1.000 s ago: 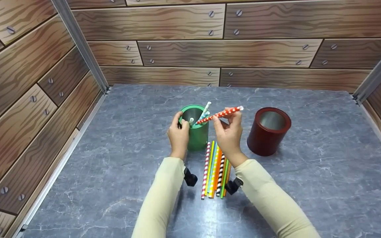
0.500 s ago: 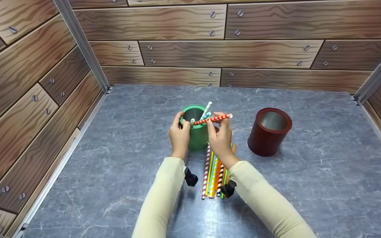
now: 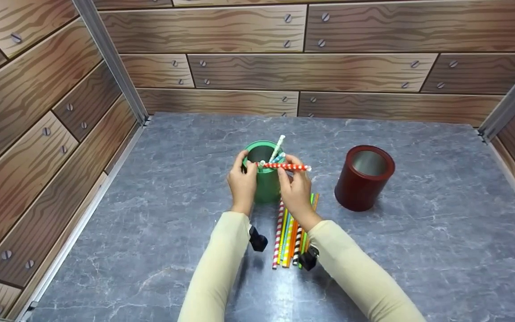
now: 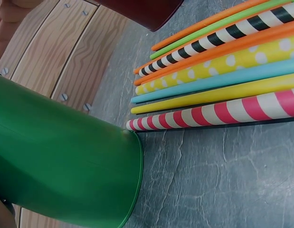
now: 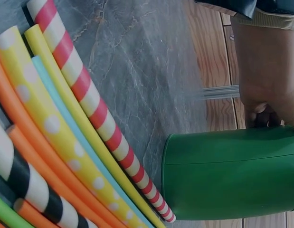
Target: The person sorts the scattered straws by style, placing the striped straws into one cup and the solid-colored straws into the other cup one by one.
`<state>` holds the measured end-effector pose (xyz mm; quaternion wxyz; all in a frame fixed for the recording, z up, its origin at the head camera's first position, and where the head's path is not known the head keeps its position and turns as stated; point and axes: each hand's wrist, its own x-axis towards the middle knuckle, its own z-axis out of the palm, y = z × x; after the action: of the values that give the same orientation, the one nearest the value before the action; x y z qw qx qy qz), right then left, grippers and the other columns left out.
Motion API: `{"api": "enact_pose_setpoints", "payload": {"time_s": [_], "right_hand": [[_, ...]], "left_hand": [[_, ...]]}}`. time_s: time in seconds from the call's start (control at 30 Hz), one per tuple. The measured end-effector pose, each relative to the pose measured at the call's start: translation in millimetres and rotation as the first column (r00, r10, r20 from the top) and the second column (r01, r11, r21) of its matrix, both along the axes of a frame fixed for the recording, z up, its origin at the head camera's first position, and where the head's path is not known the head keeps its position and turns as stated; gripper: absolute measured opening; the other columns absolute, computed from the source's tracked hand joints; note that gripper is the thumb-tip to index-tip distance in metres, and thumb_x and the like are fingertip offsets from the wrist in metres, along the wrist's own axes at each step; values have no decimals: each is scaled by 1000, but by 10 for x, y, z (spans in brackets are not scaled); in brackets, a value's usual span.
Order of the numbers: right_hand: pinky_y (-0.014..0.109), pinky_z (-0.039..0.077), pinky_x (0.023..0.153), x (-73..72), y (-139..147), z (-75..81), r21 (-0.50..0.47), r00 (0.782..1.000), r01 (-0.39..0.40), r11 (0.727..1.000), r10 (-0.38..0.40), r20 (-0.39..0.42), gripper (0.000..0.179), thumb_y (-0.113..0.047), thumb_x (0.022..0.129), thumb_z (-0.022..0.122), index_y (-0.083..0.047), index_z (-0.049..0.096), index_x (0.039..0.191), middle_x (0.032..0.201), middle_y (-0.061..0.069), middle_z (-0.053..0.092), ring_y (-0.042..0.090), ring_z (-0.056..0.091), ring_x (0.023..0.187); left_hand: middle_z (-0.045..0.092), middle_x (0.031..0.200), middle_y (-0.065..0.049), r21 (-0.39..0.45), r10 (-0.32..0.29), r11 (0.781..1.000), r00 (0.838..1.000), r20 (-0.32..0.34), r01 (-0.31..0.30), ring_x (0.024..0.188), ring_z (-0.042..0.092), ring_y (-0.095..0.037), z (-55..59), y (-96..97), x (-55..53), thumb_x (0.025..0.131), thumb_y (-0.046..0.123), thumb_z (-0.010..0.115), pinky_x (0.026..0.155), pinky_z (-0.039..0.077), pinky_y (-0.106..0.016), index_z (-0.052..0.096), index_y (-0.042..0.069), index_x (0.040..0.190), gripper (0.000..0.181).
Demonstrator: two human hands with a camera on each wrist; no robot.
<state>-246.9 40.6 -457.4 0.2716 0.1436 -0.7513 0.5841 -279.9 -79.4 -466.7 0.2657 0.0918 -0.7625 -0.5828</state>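
Red-dotted straw, pinched in the right hand, lies level over the green cup that the left hand grips, so tipping its far end down past the fingertips into the mouth looks due next.

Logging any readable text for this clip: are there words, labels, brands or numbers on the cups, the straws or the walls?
None can be read in any view.
Green cup: plain, no label.
Dark red cup: plain, no label.
Straws on the table: only stripes, dots and solid colours.
Red dotted straw in the right hand: pattern only.
Wood-look walls: only printed grain and screw heads.
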Motion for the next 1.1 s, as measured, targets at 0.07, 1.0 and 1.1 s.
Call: {"api": "enact_pose_setpoints", "payload": {"time_s": [0.07,1.0,1.1], "right_hand": [[34,52,76,5,7,-11,-1,1000,-12,1000,12,-3,31,-8,93,50,4,48,122,119,21,55,28,60,99],[25,47,76,69,289,25,-91,944,152,984,-117,310,29,-3,88,53,3,53,116,96,15,57,22,53,86],[30,45,78,85,336,8,-40,921,158,987,-133,366,28,-3,87,54,4,54,115,98,17,57,24,53,87]], "left_hand": [[67,95,-10,-3,8,1000,1000,0,-8,64,46,-14,-3,2,-6,83,12,49,61,39,-26,63,11,118,38],[60,73,-7,-12,-5,1000,1000,19,5,56,38,-12,-15,8,-14,84,12,48,56,34,-25,61,14,121,39],[66,87,-8,-16,4,1000,1000,18,-4,59,42,-12,-18,6,-7,84,12,48,59,35,-25,62,14,121,39]]}}
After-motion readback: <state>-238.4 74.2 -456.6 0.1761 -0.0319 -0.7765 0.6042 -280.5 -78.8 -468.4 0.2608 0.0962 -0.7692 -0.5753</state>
